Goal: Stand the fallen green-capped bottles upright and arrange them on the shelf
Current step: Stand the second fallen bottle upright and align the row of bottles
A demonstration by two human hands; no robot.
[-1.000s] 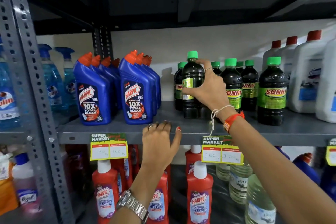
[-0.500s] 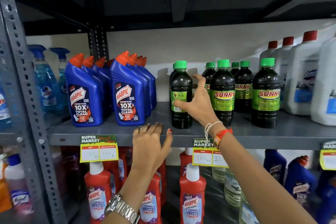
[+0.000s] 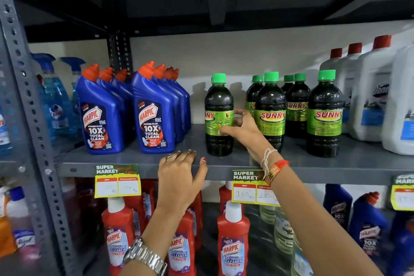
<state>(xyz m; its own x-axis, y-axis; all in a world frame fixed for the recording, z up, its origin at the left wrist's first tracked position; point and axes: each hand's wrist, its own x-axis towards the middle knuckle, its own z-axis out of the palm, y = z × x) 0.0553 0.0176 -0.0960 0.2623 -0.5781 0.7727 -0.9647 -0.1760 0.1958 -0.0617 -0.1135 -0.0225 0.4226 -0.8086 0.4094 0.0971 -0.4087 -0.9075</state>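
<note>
A dark green-capped Sunny bottle (image 3: 218, 116) stands upright near the front of the grey shelf (image 3: 336, 167). My right hand (image 3: 243, 129) grips its green label from the right side, fingers curled around it. To the right, several more green-capped bottles (image 3: 324, 114) stand upright in rows. Another one is partly hidden right behind the gripped bottle. My left hand (image 3: 181, 175) rests palm down on the shelf's front edge, fingers spread, holding nothing.
Blue Harpic bottles (image 3: 152, 114) with orange caps stand left of the gripped bottle. White jugs (image 3: 371, 96) with red caps stand at the right. Red Harpic bottles (image 3: 233, 242) fill the shelf below. A perforated steel post (image 3: 33, 119) rises at the left. Price tags (image 3: 117, 182) hang off the shelf lip.
My right hand lowered the lifted bottle onto the shelf near the front, then turned it so its label shows more. My left hand stayed on the shelf edge.
</note>
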